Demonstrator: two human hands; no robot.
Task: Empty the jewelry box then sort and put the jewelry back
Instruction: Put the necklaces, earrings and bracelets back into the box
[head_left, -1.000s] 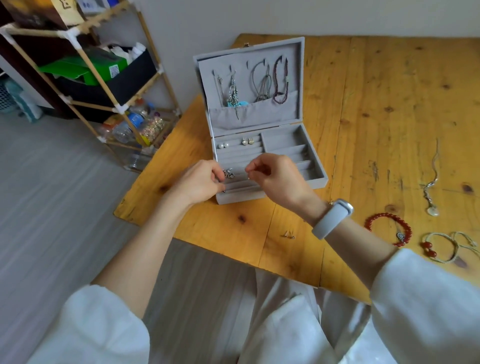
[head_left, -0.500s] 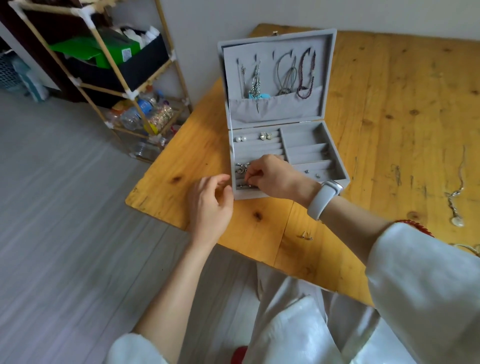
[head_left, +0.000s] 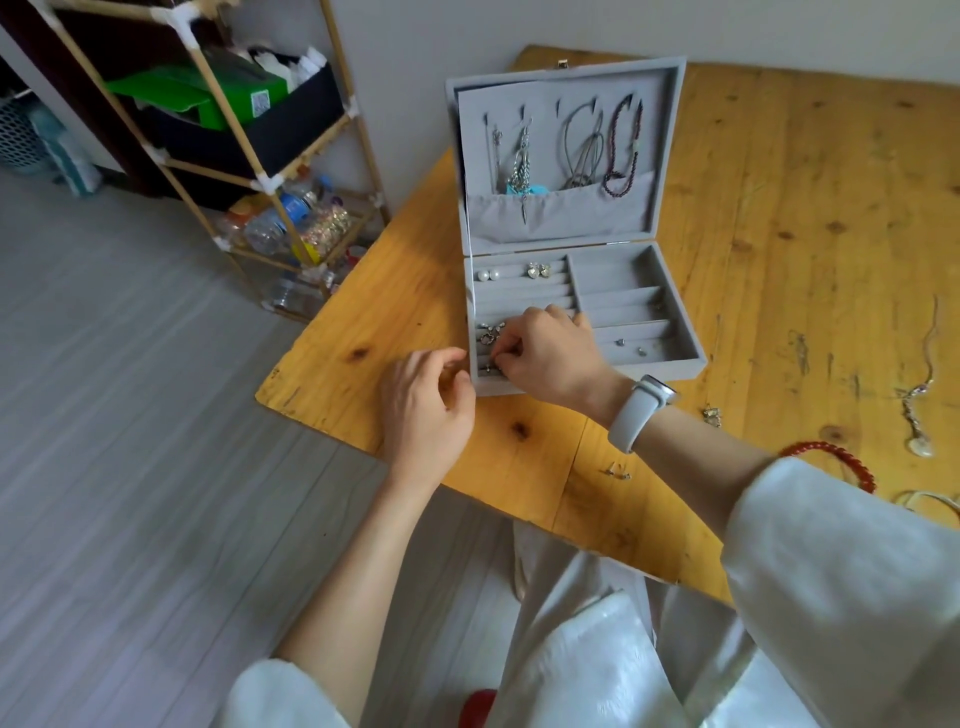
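Put-back stage, as I read it: the jewelry box (head_left: 582, 306) sits open near the table's (head_left: 779, 218) left edge, lid upright w/ necklaces (head_left: 597, 150) already hung on its hooks, pearl studs (head_left: 488, 274) and a second earring pair (head_left: 538, 270) in the back slot row. Right hand (head_left: 545, 351) is down in the front-left slot section, thumb and forefinger pinched on a small silver earring (head_left: 489, 368), seating it in the nearest slot just below a silver cluster (head_left: 491, 332). Left hand (head_left: 426, 410) hovers just beside the box's front-left corner, fingers loosely curled, holding nothing I can see.

Next move prob. calls for a light push so the post slides into the slot, then a reach for the loose bits on the table: small earrings (head_left: 618, 471), red bracelet (head_left: 831, 457), pendant chain (head_left: 917, 415).

Box's long axis runs left-right across the table, slightly skewed; hinge side away from the person, open face toward them. Slot rows run along that same axis. Which way the earring points: too small to tell.
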